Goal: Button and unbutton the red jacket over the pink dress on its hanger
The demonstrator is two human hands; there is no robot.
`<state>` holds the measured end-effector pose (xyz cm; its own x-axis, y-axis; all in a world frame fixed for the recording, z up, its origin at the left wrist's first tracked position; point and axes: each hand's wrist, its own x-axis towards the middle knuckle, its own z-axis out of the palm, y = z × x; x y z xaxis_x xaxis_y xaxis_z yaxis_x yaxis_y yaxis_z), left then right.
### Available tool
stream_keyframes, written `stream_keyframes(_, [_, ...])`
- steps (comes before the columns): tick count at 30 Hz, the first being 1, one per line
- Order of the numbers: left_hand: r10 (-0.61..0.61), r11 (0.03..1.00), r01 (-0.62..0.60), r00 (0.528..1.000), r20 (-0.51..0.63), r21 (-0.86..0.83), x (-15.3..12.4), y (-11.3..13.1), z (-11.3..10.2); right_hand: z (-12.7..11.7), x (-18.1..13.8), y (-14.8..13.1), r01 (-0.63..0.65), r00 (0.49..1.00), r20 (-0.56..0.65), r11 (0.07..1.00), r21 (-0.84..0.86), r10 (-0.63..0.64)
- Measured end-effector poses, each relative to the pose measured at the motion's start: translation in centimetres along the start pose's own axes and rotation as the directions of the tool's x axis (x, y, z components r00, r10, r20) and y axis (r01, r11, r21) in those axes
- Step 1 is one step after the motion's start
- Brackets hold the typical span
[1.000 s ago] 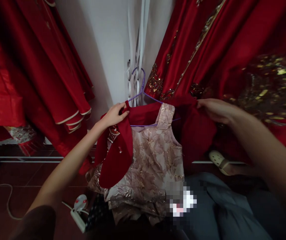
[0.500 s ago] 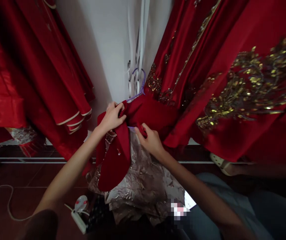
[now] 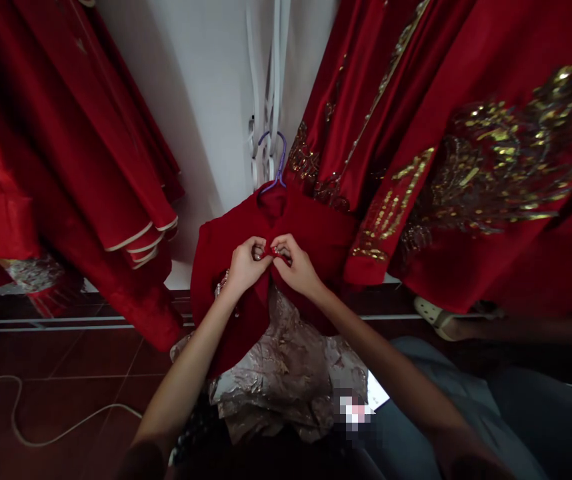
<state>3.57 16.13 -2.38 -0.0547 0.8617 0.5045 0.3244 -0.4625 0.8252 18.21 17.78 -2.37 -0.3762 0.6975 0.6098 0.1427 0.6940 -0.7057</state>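
A red jacket with beaded trim hangs by its shoulders on a purple hanger. Its two front edges meet near the upper chest, just below the neckline. There my left hand pinches one edge between thumb and fingers. My right hand pinches the opposite edge, fingertips almost touching those of the left. Whatever fastener may lie between the fingertips is too small to make out. Below the jacket spreads a shiny, crinkled beige-grey skirt, partly covered by the jacket's hem and my forearms.
Red garments hang at the left, and red gowns with gold sequins at the right. White straps carry the hanger against the wall. A cable lies on the tiled floor. Another person's clog shows at the right.
The jacket was folded open with one shoulder off the hanger; now it sits on both shoulders. Both hands have come together at the front, and the front edges are drawn together.
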Motion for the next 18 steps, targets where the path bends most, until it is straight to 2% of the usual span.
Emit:
stream_keyframes(2, [0.042, 0.996, -0.037, 0.997, 0.06, -0.08, -0.4, 0.0, -0.1, -0.1, -0.5, -0.1, -0.034, 0.999, 0.041, 0.998, 0.052, 0.032])
stream_keyframes(5, [0.097, 0.99, -0.096, 0.995, 0.002, -0.099, -1.5, 0.0, -0.3, -0.7, -1.1, -0.5, -0.105, 0.992, 0.077, 0.988, 0.11, 0.097])
stream_keyframes(8, [0.042, 0.985, -0.066, 0.988, -0.15, -0.161, -2.4, -0.2, 0.2, -1.1, -1.4, -1.0, -0.144, 0.989, 0.039, 0.979, 0.142, 0.139])
stream_keyframes(12, [-0.071, 0.942, -0.016, 0.967, -0.246, -0.335, -2.7, -0.4, 1.1, -1.2, -1.6, -1.2, -0.154, 0.986, -0.041, 0.978, 0.142, 0.161])
stream_keyframes(15, [-0.112, 0.925, 0.007, 0.96, -0.255, -0.38, -2.7, -0.3, 1.2, -1.2, -1.6, -1.0, -0.166, 0.984, -0.044, 0.978, 0.13, 0.173])
stream_keyframes(18, [-0.107, 0.945, 0.038, 0.974, -0.197, -0.326, -2.7, -0.1, 0.9, -1.3, -1.5, -0.9, -0.169, 0.985, -0.01, 0.979, 0.109, 0.171])
